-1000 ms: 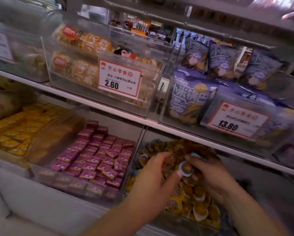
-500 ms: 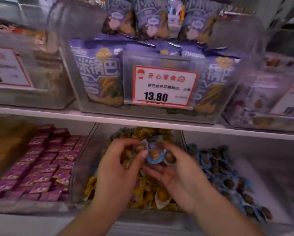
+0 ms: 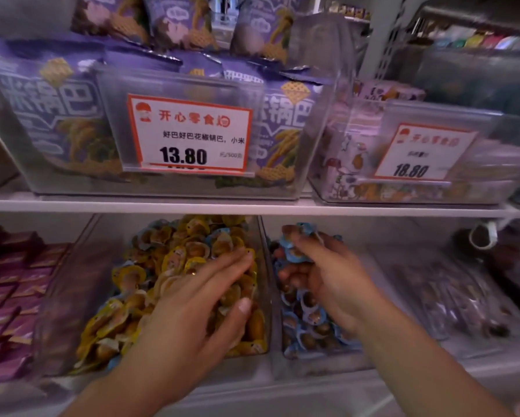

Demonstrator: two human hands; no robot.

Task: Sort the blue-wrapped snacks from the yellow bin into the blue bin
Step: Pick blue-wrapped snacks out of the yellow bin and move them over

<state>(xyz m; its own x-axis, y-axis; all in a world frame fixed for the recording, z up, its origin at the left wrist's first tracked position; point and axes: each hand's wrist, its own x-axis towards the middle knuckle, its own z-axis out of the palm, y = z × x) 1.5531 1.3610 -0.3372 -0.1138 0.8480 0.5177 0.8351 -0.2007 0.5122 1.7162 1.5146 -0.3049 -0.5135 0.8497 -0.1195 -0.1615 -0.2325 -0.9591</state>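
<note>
Right hand [image 3: 322, 275] holds blue-wrapped snacks [image 3: 295, 251]

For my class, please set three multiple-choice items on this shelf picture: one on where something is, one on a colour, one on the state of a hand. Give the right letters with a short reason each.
1. Where is the right hand?
A. over the bin of blue-wrapped snacks
B. on the upper shelf
C. over the purple packets

2. What colour are most wrappers in the bin under the left hand?
A. green
B. yellow
C. white

3. What is the right hand doing?
A. lying flat and empty
B. pointing at a price tag
C. gripping blue-wrapped snacks

Key: 1 A, the hand is above the blue bin, right of the divider. 2 B, the yellow bin holds mostly yellow wrappers, with a few blue ones mixed in. 3 C, its fingers curl round a bunch of blue-wrapped snacks, while the left hand lies spread on the yellow pile.
</note>
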